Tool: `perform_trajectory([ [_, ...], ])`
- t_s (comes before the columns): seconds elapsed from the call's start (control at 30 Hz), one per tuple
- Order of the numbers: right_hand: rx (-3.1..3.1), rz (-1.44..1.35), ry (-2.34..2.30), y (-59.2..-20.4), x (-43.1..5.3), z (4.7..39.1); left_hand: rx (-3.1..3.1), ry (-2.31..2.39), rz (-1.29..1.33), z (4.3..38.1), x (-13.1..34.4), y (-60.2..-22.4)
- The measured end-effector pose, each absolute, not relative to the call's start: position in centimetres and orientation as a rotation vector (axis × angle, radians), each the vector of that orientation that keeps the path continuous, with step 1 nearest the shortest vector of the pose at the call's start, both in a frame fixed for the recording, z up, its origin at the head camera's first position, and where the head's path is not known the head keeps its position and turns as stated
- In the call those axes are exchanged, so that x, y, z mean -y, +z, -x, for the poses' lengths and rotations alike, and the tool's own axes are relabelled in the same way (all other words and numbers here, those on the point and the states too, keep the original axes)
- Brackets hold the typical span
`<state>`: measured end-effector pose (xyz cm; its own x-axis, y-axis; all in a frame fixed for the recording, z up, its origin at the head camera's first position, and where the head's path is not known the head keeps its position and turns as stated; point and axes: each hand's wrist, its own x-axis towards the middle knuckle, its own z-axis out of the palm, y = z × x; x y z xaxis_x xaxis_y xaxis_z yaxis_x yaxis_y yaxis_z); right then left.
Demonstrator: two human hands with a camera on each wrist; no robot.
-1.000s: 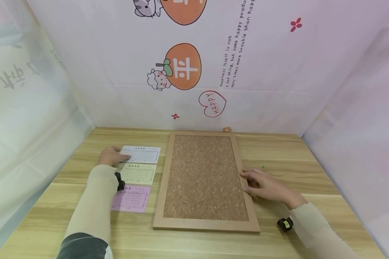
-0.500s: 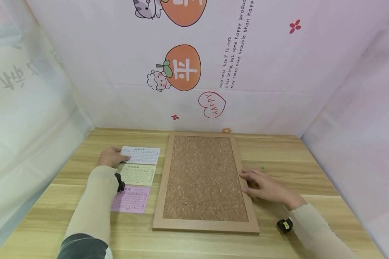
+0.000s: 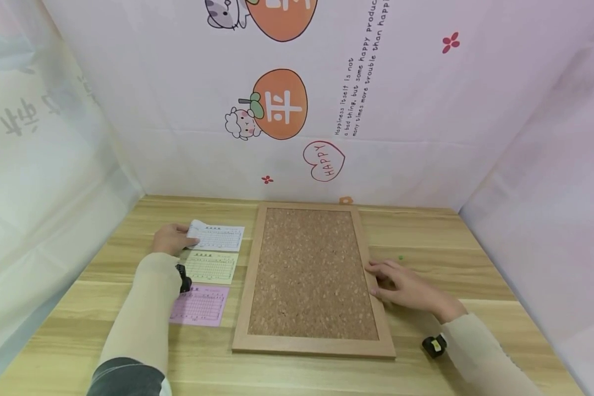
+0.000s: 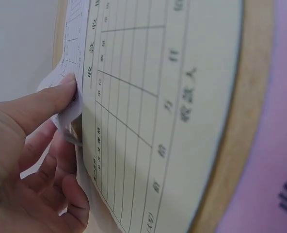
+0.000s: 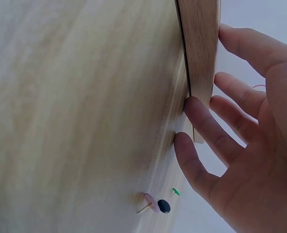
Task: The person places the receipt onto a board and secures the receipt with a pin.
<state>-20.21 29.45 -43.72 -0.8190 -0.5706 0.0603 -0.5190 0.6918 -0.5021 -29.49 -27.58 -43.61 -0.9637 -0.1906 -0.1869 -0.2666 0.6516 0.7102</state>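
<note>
My left hand [image 3: 170, 239] pinches the left end of a white printed receipt slip [image 3: 221, 237], and that end is bent up. In the left wrist view my thumb [image 4: 61, 94] lies on top of the paper, with fingers under it. Below it on the table lie a pale yellow slip [image 3: 212, 268] and a pink slip [image 3: 201, 307], both printed with grids. The right hand [image 3: 413, 286] rests against the right side of a cork board [image 3: 314, 275] with a wooden frame. In the right wrist view its fingertips touch the frame [image 5: 204, 48] and the tabletop, with the fingers loosely bent.
Near the right hand, a green push pin [image 5: 176, 191], a black one [image 5: 164, 206] and a pinkish one [image 5: 151, 203] lie on the wood-grain table [image 3: 297, 377]. A printed white cloth [image 3: 401, 165] hangs behind the table, and cloth hangs on both sides too.
The left end of the white slip has lifted and curled up in my left hand, which shifted slightly right. The right hand stays on the board's frame.
</note>
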Motion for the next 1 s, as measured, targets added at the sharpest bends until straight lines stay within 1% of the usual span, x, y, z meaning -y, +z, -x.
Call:
perform_trajectory([
  [0.17,-2.789,0.89,-0.784,-43.9,-29.5,20.3,-2.824,1.192,0.335,29.6,27.7,-43.7],
  [0.33,-2.798,0.896,-0.771,-43.9,-29.6,20.3,-2.832,1.223,0.337,29.9,28.2,-44.2],
  [0.67,-2.795,0.898,-0.769,-43.7,-29.5,20.3,-2.838,1.14,0.307,30.7,29.5,-45.0],
  [1.0,-2.778,0.9,-0.783,-43.7,-29.5,20.2,-2.821,1.179,0.322,30.4,29.1,-43.9],
])
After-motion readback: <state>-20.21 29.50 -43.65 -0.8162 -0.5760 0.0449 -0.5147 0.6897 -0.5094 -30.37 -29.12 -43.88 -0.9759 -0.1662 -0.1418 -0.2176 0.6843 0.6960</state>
